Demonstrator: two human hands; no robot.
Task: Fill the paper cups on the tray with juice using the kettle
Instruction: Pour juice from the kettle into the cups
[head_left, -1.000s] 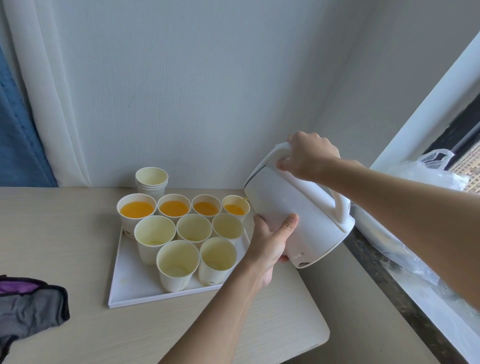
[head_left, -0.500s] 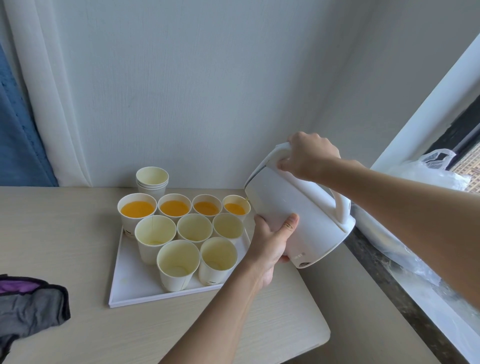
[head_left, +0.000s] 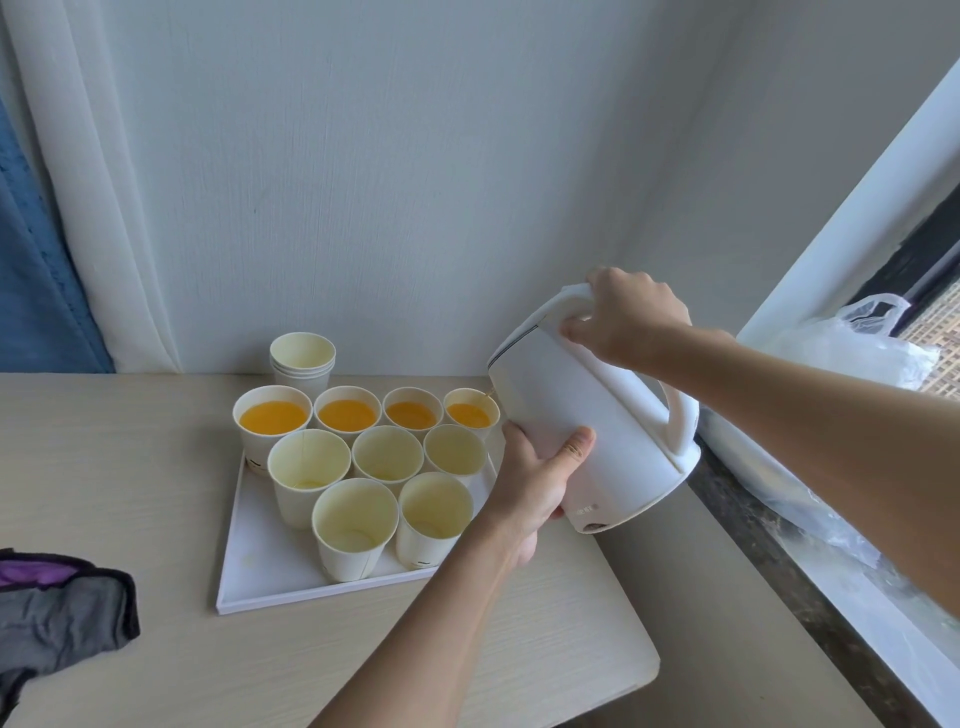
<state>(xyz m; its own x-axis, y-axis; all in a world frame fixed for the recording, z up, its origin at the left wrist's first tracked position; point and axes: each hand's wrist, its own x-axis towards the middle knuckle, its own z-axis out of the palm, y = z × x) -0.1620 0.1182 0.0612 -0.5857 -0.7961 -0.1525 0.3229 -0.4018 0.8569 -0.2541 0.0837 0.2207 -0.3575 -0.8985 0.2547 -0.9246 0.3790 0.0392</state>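
Head view: both hands' fingers (head_left: 576, 447) grip tilted white kettle (head_left: 582, 415) over orange-filled cup (head_left: 470, 414).

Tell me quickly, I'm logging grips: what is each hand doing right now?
Left hand: closed around the lower body of the white kettle, supporting it.
Right hand: closed on the kettle's handle top, tilting it.

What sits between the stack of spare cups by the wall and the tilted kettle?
In the head view, between the stack of spare cups and the kettle stand the juice-filled cups of the tray's back row.
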